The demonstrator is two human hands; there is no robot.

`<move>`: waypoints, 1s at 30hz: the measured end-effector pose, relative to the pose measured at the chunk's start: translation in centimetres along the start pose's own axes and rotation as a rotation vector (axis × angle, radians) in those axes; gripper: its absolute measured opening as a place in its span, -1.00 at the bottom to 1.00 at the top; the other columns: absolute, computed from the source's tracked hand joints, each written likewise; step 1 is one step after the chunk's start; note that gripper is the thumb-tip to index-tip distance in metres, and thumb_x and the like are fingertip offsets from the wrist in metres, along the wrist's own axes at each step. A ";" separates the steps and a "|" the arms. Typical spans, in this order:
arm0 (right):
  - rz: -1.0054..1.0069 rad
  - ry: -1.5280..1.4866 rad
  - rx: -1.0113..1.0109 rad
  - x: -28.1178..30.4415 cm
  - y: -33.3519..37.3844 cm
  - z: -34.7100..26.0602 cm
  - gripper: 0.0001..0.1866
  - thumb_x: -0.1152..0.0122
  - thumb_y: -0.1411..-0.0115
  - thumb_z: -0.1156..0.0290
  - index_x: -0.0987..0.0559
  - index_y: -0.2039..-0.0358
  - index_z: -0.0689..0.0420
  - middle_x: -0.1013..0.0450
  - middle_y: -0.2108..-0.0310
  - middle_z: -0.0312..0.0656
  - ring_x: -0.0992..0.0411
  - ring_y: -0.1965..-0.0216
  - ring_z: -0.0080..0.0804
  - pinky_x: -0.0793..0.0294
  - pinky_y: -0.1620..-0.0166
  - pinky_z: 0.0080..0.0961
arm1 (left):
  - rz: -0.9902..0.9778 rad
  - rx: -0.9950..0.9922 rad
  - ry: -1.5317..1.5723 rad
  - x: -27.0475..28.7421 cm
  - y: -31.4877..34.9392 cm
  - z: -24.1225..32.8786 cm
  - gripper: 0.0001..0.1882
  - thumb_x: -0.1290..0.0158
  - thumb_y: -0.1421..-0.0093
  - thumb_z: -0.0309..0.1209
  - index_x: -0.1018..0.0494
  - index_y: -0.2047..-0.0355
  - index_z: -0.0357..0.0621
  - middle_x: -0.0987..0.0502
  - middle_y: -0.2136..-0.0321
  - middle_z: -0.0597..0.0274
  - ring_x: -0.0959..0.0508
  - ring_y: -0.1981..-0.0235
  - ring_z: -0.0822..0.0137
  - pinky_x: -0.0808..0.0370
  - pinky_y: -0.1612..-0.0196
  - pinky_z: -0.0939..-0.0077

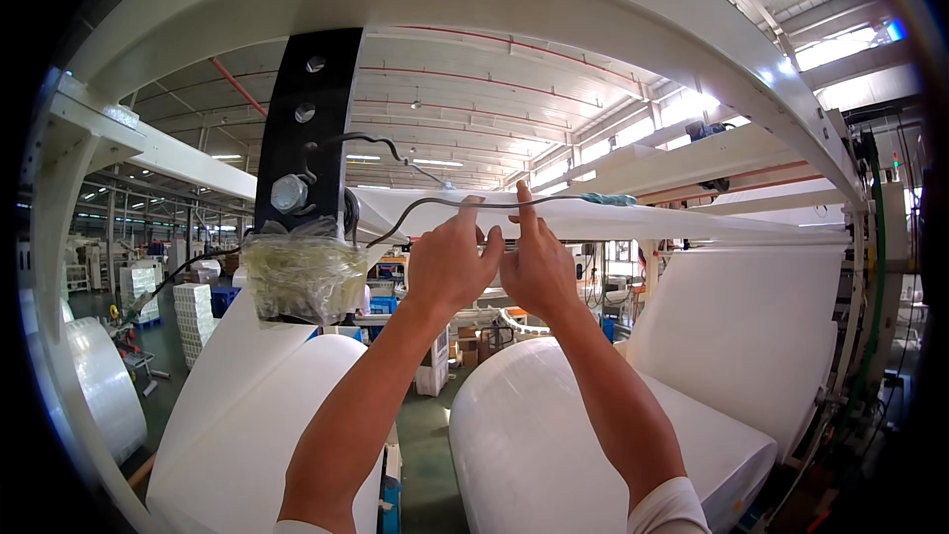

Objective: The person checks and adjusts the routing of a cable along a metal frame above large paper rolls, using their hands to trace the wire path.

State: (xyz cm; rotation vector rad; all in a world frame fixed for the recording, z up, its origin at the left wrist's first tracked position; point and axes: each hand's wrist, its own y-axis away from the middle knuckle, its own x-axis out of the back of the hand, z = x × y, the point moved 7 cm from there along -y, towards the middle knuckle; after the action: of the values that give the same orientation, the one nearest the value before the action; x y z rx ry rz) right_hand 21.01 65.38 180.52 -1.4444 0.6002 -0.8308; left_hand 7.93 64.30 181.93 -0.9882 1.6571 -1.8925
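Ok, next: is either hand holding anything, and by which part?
The dark cable crosses the raised fingers of the left hand and right hand along its near-level stretch; whether they actually grip it cannot be told.

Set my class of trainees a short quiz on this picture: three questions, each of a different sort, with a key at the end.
1. Multiple choice. What runs across the view at the raised index fingers of the left hand and right hand?
A) a metal chain
B) a dark cable
C) a wooden rod

2. True or false. The hex bolt sits above both round holes in the black plate.

3. Short answer. To which side of the two hands is the black plate in this view?

Key: 1. B. 2. False; the hex bolt is below both round holes. 3. The left.
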 end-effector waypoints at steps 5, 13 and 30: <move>0.010 -0.046 -0.030 0.1 0.0 0.0 0.00 -0.18 -0.01 0.55 0.07 -0.45 0.12 -0.49 0.06 0.06 -0.51 0.07 0.07 -0.57 0.16 -0.14 | -0.019 0.013 0.035 -0.3 -0.2 -0.1 -0.48 -0.06 -0.25 -0.18 -0.35 -0.13 -0.21 -0.66 0.44 0.17 -0.65 0.33 0.03 -0.55 0.20 0.15; 0.064 -0.010 0.045 0.2 0.9 -0.3 -0.01 -0.19 0.01 0.58 0.03 -0.44 0.17 -0.47 0.18 0.03 -0.50 0.16 0.06 -0.54 0.24 -0.10 | -0.038 0.032 0.052 -0.4 0.0 -0.1 -0.45 -0.05 -0.25 -0.17 -0.33 -0.18 -0.17 -0.66 0.43 0.17 -0.64 0.33 0.02 -0.54 0.19 0.15; 0.086 -0.022 0.034 0.8 0.6 0.0 -0.04 -0.21 -0.03 0.54 0.03 -0.42 0.25 -0.46 0.09 0.05 -0.50 0.10 0.07 -0.56 0.24 -0.14 | -0.002 -0.038 0.039 -0.1 0.5 0.8 -0.39 -0.07 -0.23 -0.21 -0.26 -0.24 -0.21 -0.65 0.43 0.23 -0.66 0.36 0.10 -0.57 0.28 0.22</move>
State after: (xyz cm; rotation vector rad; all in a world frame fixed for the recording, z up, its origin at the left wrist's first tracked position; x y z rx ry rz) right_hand 21.53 64.69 180.06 -1.3854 0.6246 -0.7533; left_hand 8.50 63.75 181.49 -0.9732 1.7209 -1.8997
